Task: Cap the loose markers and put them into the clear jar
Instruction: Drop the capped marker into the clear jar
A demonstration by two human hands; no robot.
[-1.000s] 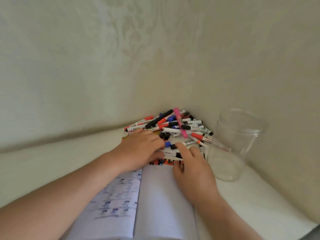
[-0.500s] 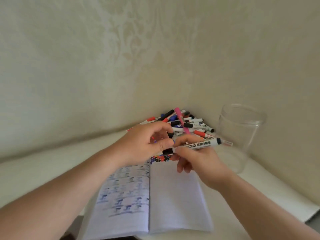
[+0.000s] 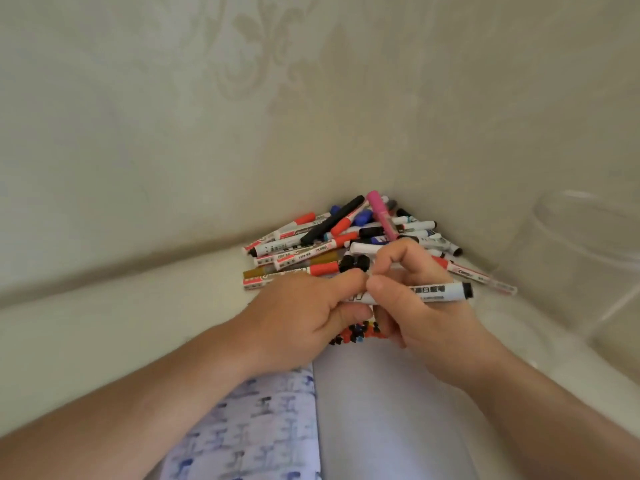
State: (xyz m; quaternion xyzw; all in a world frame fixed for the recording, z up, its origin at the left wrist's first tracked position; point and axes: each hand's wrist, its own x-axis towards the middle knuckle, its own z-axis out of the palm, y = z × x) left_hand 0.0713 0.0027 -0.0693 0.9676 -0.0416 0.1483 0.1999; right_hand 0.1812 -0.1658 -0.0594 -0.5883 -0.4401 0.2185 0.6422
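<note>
Head view: both hands, left hand [image 3: 304,308] and right hand [image 3: 420,299], pinch one white marker [image 3: 434,293]; clear jar [image 3: 588,258] stands at three o'clock. A misaligned cap could slip off.

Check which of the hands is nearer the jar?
Right. The right hand holds the marker whose far end points toward the jar at the right edge. The left hand grips the marker's other end, farther from the jar.
</note>
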